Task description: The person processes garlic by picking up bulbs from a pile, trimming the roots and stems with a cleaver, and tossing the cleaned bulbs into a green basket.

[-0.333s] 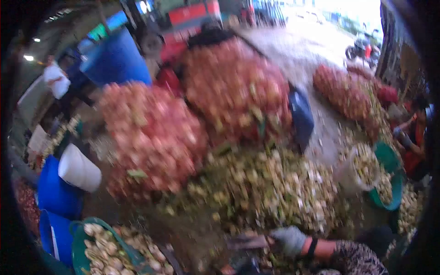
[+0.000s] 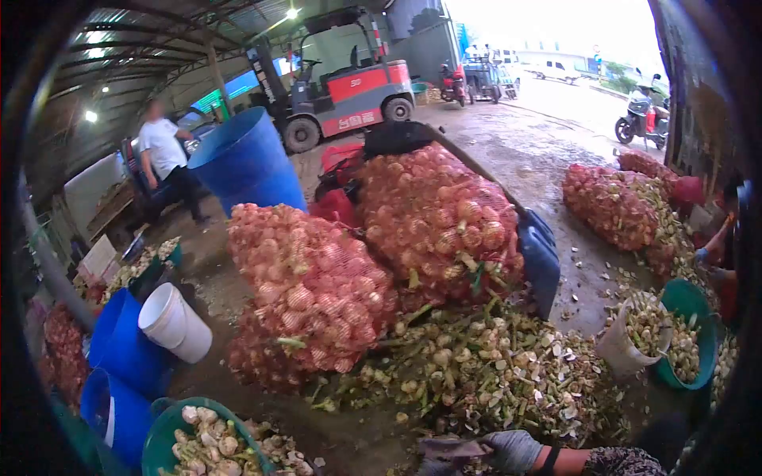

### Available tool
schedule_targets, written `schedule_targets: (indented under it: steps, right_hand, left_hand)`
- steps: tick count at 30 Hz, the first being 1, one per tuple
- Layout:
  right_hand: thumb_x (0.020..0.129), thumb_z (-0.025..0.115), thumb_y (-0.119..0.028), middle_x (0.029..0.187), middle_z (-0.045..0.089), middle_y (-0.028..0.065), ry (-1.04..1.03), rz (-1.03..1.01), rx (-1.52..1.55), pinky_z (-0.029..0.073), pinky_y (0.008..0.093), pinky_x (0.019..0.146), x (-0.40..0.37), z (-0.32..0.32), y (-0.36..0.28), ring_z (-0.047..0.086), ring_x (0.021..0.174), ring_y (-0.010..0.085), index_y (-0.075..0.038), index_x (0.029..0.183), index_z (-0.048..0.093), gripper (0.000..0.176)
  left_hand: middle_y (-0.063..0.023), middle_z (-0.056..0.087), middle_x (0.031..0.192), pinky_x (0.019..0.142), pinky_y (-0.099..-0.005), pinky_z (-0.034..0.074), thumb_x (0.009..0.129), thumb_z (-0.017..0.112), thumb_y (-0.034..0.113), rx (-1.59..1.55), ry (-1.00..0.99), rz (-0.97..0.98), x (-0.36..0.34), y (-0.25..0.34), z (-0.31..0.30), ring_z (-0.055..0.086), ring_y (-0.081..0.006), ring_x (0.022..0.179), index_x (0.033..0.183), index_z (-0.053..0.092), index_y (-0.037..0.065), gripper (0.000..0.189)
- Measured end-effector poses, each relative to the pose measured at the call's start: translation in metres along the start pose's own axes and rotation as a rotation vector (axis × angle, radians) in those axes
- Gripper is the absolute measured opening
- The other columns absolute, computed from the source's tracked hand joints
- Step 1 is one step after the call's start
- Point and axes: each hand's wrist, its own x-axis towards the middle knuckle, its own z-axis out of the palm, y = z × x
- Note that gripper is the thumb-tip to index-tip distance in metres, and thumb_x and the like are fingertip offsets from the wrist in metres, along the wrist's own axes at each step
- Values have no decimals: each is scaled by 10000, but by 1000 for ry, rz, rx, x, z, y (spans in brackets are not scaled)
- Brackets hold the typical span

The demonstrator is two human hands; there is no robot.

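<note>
My right hand [image 2: 512,452], in a grey glove with a black band at the wrist, is closed at the bottom edge of the head view. It grips a knife [image 2: 452,449] with a broad dark blade pointing left. Just beyond the hand lies a heap of garlic bulbs, stalks and peelings [image 2: 476,373]. My left hand cannot be made out; only a small dark bluish patch shows at the bottom edge below the blade. Left of the knife, a green basket [image 2: 155,440] holds trimmed garlic bulbs [image 2: 214,444].
Two red net sacks of garlic [image 2: 309,285] [image 2: 440,222] stand behind the heap. Blue barrels [image 2: 250,159] and a white bucket [image 2: 175,324] are at left. A pale bucket [image 2: 623,349] and another person's arm [image 2: 717,246] are at right. Behind stand a forklift [image 2: 341,87] and a walking person [image 2: 164,151].
The view has tilted up and turned slightly left, so the sacks and heap sit lower and further right. My right hand, still on the knife, appears lower. The earlier blur is gone.
</note>
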Motion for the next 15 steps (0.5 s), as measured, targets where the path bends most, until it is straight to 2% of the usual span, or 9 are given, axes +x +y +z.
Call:
schedule_targets:
  steps: [1, 2, 3, 5, 7, 9, 11, 13, 15]
  right_hand:
    - [962, 578, -212, 768, 582, -4, 120, 199, 559, 405, 343, 577, -1, 11, 24, 480, 640, 170, -103, 918, 693, 164]
    - [977, 563, -195, 909, 646, 89, 124, 156, 543, 503, 429, 702, 13, 23, 99, 597, 801, 270, -46, 977, 659, 177]
    - [977, 563, -195, 909, 646, 89, 102, 141, 544, 503, 429, 702, 17, 16, 75, 597, 801, 270, -46, 977, 659, 177]
    - [877, 675, -305, 738, 645, 112, -39, -30, -737, 512, 398, 583, 12, -10, 27, 653, 677, 302, -114, 976, 649, 217]
    - [908, 642, -282, 772, 652, 93, 42, -253, -677, 510, 392, 577, 27, -21, 58, 647, 681, 271, -95, 932, 633, 188]
    - [832, 680, -257, 964, 699, 154, 54, -125, -522, 531, 393, 782, 54, -41, 34, 678, 890, 326, -86, 1157, 650, 368]
    - [864, 661, -243, 910, 690, 98, 88, 203, 1090, 515, 378, 754, 75, -56, -55, 668, 861, 262, -86, 1042, 646, 238]
    - [893, 636, -219, 893, 675, 72, 422, -192, -35, 503, 367, 749, 151, -88, 57, 651, 855, 218, -79, 979, 626, 164]
    - [909, 625, -223, 847, 647, 103, 188, -191, 1112, 493, 377, 734, 172, -117, -2, 635, 806, 225, -76, 965, 623, 158]
  left_hand:
    - [-24, 679, 1025, 738, -345, 499, 925, 646, 409, -16, 7, -16, 5, 1, -3, 617, -183, 830, 1145, 676, 151, 340]
    - [-28, 668, 1044, 756, -347, 490, 926, 641, 413, -36, 15, -33, 7, 2, -6, 608, -187, 852, 1160, 661, 147, 355]
    - [-31, 657, 1064, 773, -349, 480, 927, 637, 417, -61, 22, -58, 10, 2, -9, 598, -190, 874, 1174, 646, 142, 369]
    - [-38, 634, 1102, 809, -353, 462, 930, 627, 425, -95, 41, -91, 11, 1, -14, 580, -196, 918, 1202, 616, 134, 399]
    - [-45, 612, 1140, 844, -357, 444, 932, 617, 433, -118, 52, -119, 11, 1, -18, 562, -202, 961, 1231, 585, 125, 430]
    - [-52, 590, 1179, 879, -361, 426, 935, 608, 441, -128, 56, -135, 12, 0, -22, 544, -208, 1005, 1260, 555, 116, 462]
    - [-59, 568, 1217, 914, -365, 408, 938, 598, 449, -133, 61, -148, 13, 1, -25, 525, -215, 1049, 1288, 525, 107, 495]
    - [-67, 546, 1256, 949, -369, 390, 940, 589, 457, -135, 68, -152, 14, 2, -28, 507, -221, 1092, 1317, 494, 98, 528]
    - [-74, 523, 1294, 984, -373, 372, 943, 579, 465, -136, 69, -157, 14, 2, -31, 489, -227, 1136, 1345, 464, 90, 562]
